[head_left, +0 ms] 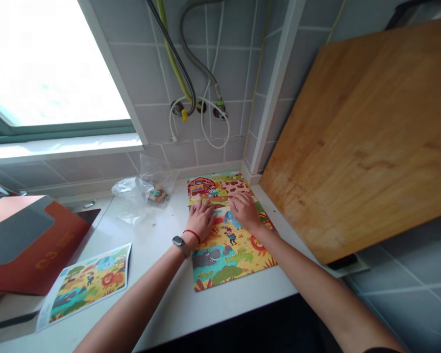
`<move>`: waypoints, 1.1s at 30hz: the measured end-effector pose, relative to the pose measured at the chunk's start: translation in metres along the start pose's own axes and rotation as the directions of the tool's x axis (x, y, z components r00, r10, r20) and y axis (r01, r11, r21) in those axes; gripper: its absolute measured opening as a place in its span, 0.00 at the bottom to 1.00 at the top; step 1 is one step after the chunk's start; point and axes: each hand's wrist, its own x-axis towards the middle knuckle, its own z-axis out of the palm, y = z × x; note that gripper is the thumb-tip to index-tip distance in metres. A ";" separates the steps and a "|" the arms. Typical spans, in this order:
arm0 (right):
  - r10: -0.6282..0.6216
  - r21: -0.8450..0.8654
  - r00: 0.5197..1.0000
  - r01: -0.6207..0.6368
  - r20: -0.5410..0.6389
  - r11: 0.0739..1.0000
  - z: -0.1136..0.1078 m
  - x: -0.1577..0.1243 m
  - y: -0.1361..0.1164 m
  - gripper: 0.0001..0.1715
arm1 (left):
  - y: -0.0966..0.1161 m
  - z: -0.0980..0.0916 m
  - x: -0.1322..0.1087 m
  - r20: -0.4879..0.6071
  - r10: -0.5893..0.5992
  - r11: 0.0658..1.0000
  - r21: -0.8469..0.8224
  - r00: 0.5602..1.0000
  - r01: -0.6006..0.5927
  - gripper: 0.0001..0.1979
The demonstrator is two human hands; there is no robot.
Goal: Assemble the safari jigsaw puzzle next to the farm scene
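A colourful jigsaw puzzle [220, 267] with hippo, crocodile, lion and elephant pictures lies flat on the white counter. Just beyond it, against the wall, is a farm-scene puzzle [202, 188] with a red barn and a cow. My left hand [202, 221], with a watch and red cord at its wrist, rests on the puzzle's left side, fingers spread flat. My right hand [244, 212] is over the upper middle where the two pictures meet. Its fingers are bent and together, the tips low at the puzzle; what they hold, if anything, is hidden.
A clear plastic bag [130, 196] and a bag of loose puzzle pieces [158, 194] lie left of the puzzle. Nearer me are a printed picture sheet [91, 279] and an orange-grey box [33, 245]. A large wooden board [371, 137] leans at right. Hoses [174, 54] hang on the tiled wall.
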 end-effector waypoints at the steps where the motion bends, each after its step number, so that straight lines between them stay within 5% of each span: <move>1: -0.009 0.007 0.999 0.009 -0.045 1.000 -0.010 -0.010 0.001 0.20 | 0.000 -0.002 -0.021 0.006 0.035 0.999 0.004 0.999 -0.035 0.23; 5: -0.051 0.077 0.983 0.065 -0.175 0.995 -0.039 -0.068 0.015 0.19 | -0.009 0.009 -0.124 0.014 0.290 0.956 -0.040 0.957 -0.290 0.25; 9: 0.025 0.001 0.995 -0.025 0.096 1.000 -0.040 -0.112 0.028 0.28 | -0.013 0.023 -0.189 0.023 0.337 0.941 0.004 0.941 -0.337 0.37; 12: 0.094 -0.043 0.965 -0.086 0.244 0.995 -0.035 -0.116 0.029 0.31 | -0.008 0.022 -0.194 0.042 0.320 0.947 0.007 0.946 -0.321 0.38; 18: 0.105 -0.054 0.970 -0.096 0.221 0.994 -0.033 -0.109 0.025 0.30 | 0.000 0.013 -0.187 0.056 0.242 0.970 -0.041 0.969 -0.240 0.27; 25: 0.114 -0.078 0.959 -0.097 0.258 0.992 -0.034 -0.105 0.017 0.31 | 0.003 0.022 -0.189 -0.050 0.088 0.993 -0.073 0.995 -0.091 0.21; 33: 0.037 0.003 0.998 -0.037 0.056 0.999 -0.043 -0.108 0.013 0.22 | 0.005 0.024 -0.190 -0.126 0.011 0.994 -0.104 0.992 -0.024 0.23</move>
